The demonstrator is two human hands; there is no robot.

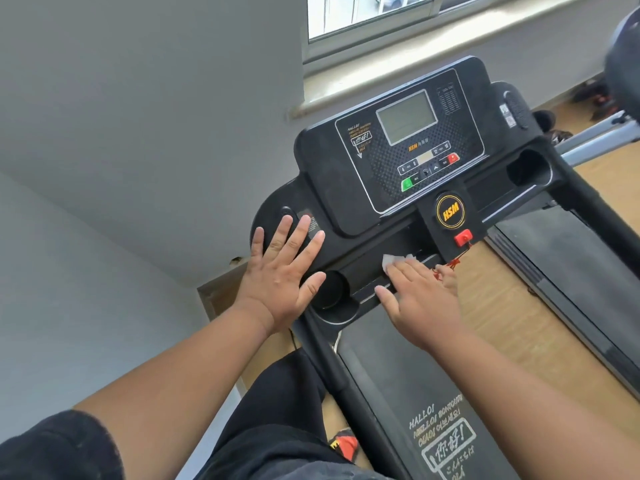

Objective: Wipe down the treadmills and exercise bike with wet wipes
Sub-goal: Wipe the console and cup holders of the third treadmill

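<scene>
A black treadmill console (408, 150) with a grey display fills the middle of the view. My left hand (282, 271) lies flat with spread fingers on the console's left handle end. My right hand (422, 299) presses a white wet wipe (391, 260) onto the tray ledge below the console, fingers straight over it. Only the wipe's far edge shows past my fingertips. The treadmill belt (408, 382) with white lettering runs toward me under my right forearm.
A red safety key (463, 238) with a red cord hangs just right of my right hand. Round cup holders (330, 289) sit at both console ends. A second treadmill belt (571, 258) lies to the right. Grey walls stand left, a window (367, 15) ahead.
</scene>
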